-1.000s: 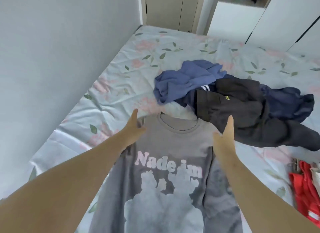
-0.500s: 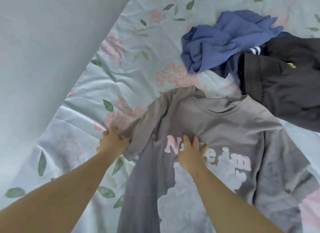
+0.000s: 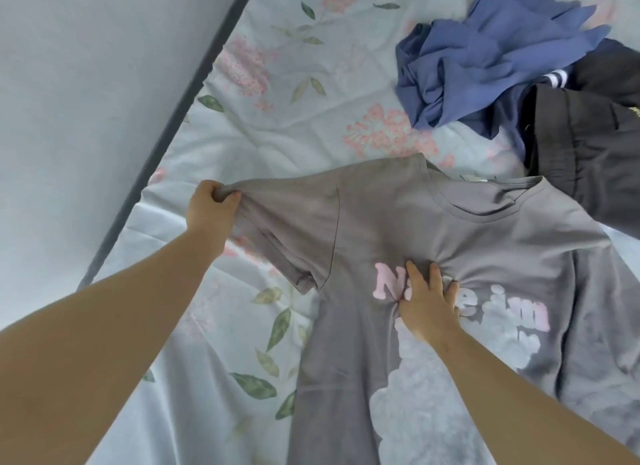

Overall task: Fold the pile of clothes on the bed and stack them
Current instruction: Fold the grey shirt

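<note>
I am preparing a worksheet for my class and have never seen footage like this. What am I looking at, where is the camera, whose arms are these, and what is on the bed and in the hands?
There is no machine here. The two bare arms belong to a person, and the camera sits on that person's head, looking forward and down, so you see the hands much as they do.

The surface is a bed with a flowered sheet, next to a pale wall. A grey T-shirt with pink lettering lies on it, front up.

The left hand grips the end of one sleeve and holds it out to the side. The right hand lies flat on the chest print, fingers straight, pressing the shirt down.

Farther back lie a crumpled blue garment and a dark garment, not yet folded.
</note>
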Action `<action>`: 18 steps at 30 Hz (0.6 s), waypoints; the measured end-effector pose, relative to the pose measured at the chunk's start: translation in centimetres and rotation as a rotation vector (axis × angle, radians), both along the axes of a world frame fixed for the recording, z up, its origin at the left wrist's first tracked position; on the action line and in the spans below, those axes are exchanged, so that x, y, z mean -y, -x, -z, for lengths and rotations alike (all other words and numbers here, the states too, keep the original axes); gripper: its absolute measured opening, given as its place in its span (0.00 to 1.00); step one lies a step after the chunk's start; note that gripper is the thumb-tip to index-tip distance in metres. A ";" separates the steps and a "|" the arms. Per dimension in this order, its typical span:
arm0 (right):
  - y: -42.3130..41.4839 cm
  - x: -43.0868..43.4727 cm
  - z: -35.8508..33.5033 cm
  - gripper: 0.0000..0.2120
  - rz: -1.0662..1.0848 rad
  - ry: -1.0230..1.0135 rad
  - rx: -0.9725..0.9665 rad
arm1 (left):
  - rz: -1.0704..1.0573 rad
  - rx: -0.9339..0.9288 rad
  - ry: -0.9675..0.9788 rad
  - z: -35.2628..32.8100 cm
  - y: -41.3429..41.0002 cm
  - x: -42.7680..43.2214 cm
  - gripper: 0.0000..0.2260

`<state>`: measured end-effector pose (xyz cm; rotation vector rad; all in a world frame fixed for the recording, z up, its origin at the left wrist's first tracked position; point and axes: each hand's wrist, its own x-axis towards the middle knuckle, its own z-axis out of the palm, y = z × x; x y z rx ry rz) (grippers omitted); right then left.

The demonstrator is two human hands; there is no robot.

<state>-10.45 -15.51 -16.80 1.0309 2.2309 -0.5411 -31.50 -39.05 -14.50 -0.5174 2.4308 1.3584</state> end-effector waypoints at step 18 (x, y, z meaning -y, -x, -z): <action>-1.0 -0.2 0.1 0.30 -0.042 0.011 -0.072 | -0.035 0.478 -0.265 0.6 -12.1 0.9 0.04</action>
